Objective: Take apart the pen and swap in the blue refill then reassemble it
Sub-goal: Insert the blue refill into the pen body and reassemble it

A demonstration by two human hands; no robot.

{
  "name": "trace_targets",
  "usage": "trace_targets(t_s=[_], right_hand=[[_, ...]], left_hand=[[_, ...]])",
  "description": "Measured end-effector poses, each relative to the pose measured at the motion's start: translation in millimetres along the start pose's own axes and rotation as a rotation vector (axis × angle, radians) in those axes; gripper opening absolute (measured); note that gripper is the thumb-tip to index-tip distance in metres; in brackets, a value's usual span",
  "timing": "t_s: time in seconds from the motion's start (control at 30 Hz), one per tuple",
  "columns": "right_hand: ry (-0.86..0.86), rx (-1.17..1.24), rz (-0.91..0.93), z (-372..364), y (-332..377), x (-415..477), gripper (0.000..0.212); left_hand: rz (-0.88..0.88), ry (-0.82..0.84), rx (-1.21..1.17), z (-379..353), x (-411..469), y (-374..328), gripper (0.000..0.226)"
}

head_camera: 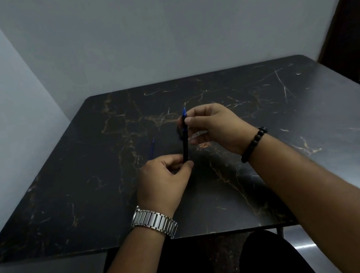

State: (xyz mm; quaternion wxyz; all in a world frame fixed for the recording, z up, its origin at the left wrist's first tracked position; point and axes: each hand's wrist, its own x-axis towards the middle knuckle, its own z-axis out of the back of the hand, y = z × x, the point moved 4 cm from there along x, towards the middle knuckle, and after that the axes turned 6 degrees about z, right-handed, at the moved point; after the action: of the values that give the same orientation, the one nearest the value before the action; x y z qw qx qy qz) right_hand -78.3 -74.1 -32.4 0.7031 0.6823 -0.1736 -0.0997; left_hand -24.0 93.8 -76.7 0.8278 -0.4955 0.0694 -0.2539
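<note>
Your left hand (165, 179) is curled nearly closed, thumb and fingers pinching the lower end of the pen (184, 145), which stands almost upright above the table (68, 197). Your right hand (214, 127) is closed loosely around the pen's upper part, thumb and forefinger pinched on it just below its top, the other fingers curled in behind. From the top of the pen a blue refill (184, 113) sticks out, its tip pointing up and away from you; how deep it sits in the barrel you cannot tell. A small dark piece shows just left of the pen near your right fingers, too blurred to identify, and something clear or pale glints under your right fingers, also unclear. A second thin blue refill (152, 149) lies flat on the table to the left of the pen, just beyond your left knuckles and touching neither hand. A metal watch (153, 222) sits on your left wrist and a dark bead bracelet (253, 144) on your right. Your right palm hides the table surface directly behind the pen.
</note>
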Motion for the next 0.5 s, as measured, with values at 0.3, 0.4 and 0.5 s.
trace_targets(t_s=[0.3,0.4,0.5], right_hand=[[-0.011,0.209,-0.037,4.1,-6.4,-0.8,0.021],[-0.006,0.205,-0.008,4.3,-5.7,-0.1,0.027],[-0.011,0.166,0.038,3.7,-3.6,-1.0,0.023]], left_hand=[[-0.020,-0.021,0.017,0.4,-0.9,-2.7,0.015],[-0.022,-0.002,0.039,0.1,-1.0,-2.1,0.020],[-0.013,0.001,0.051,0.6,-1.0,-1.8,0.022]])
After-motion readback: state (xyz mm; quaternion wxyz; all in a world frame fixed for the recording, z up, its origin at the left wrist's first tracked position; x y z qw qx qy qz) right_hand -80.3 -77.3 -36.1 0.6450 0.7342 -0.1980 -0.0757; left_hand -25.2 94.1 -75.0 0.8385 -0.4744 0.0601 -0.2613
